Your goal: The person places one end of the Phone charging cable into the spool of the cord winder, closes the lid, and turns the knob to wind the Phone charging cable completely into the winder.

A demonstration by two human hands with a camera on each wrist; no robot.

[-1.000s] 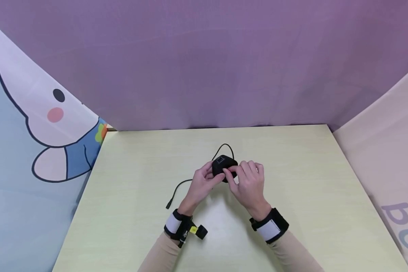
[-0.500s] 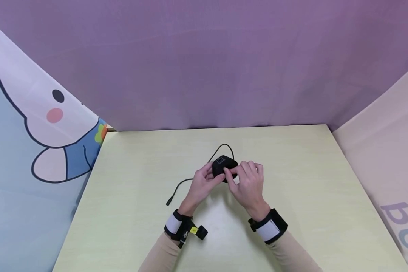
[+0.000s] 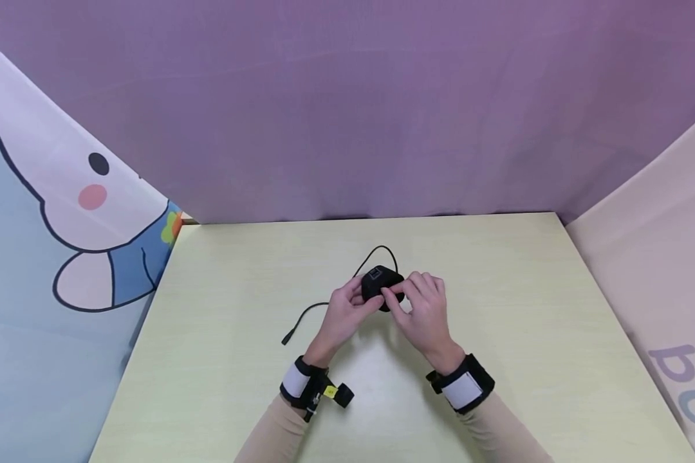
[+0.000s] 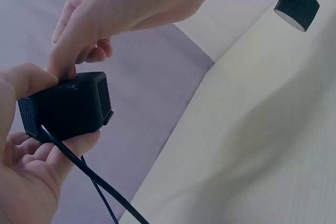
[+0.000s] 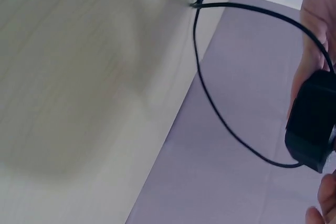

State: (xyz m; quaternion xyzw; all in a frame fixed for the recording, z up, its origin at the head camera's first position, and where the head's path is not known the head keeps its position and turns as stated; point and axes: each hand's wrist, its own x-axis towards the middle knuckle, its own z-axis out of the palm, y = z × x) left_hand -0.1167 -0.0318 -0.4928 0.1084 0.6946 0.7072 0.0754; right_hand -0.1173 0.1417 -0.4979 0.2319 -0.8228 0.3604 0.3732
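Observation:
A small black box-shaped device [image 3: 374, 281] with mesh sides and a thin black cable [image 4: 100, 179] is held up between both hands over the table. My left hand [image 3: 344, 314] grips it from the left, thumb on top and fingers underneath, as the left wrist view shows. At its near right edge, my right hand [image 3: 426, 316] pinches with thumb and index fingertip, the other fingers curled. The right wrist view shows the device's dark side [image 5: 311, 116]; most of the right hand lies outside that frame. The cable loops behind the device, and its plug end [image 3: 287, 337] dangles left of the left hand.
A pale wood-patterned table [image 3: 237, 270] lies beneath the hands. A purple cloth [image 3: 347, 116] stands along its far edge. Printed cloths flank it, a cartoon figure [image 3: 92, 218] on the left and a pale panel [image 3: 660, 257] on the right.
The cable's plug end has swung slightly upward in the head view. My right hand has shifted a little to the left; the left hand holds the device almost unmoved.

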